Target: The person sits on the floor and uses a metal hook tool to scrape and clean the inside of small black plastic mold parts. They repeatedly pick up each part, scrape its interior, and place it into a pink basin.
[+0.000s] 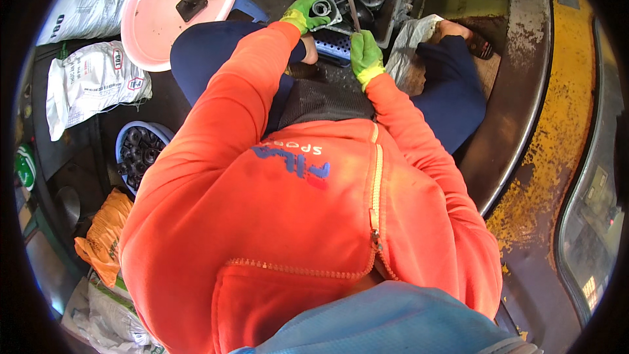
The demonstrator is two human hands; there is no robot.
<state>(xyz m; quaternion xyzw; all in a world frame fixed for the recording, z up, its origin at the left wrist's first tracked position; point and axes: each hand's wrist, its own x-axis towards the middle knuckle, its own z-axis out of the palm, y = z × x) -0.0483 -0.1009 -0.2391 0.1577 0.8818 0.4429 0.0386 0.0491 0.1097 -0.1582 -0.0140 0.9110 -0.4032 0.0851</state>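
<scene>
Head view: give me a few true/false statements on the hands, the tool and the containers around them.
1. Both hands wear green gloves. True: left hand, right hand.
2. The left hand holds a small round metal part. True.
3. The right hand is empty. False: it holds a bent metal key.
4. The pink basin is full of parts. False: only one dark part lies in it.
5. The blue tub at the person's left holds dark parts. True.
</scene>
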